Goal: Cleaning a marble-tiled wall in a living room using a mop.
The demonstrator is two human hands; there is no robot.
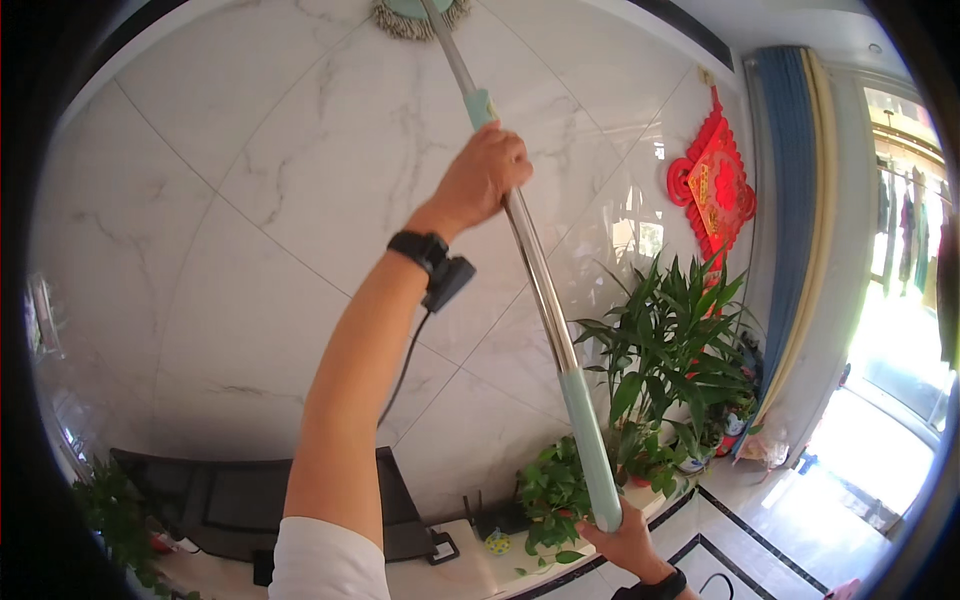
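Gripping a long-handled mop point(540, 280), I have both hands closed on its pole, which runs at a slant from the top edge of view down to the lower right. My left hand point(485, 170) is wrapped round the metal tube just below the mint-green collar point(481, 106), fingers curled over it. My right hand point(628, 543) is lower, closed about the bottom end of the mint-green handle grip point(590, 440); some of its fingers are hidden. The mop head point(420, 28), fringed in greyish beige, is up against the marble-patterned wall point(300, 250) and cut off by the upper edge; I cannot tell how firmly it bears on the tiles. On my left wrist sits a black strap point(416, 246) with a dark box and cable; a black band point(655, 586) circles the right. Below the wall, at left, is a black television point(245, 500). Leafy potted plants point(665, 345) are right of the handle, under a red knotted hanging point(722, 185), near a blue curtain point(790, 180).
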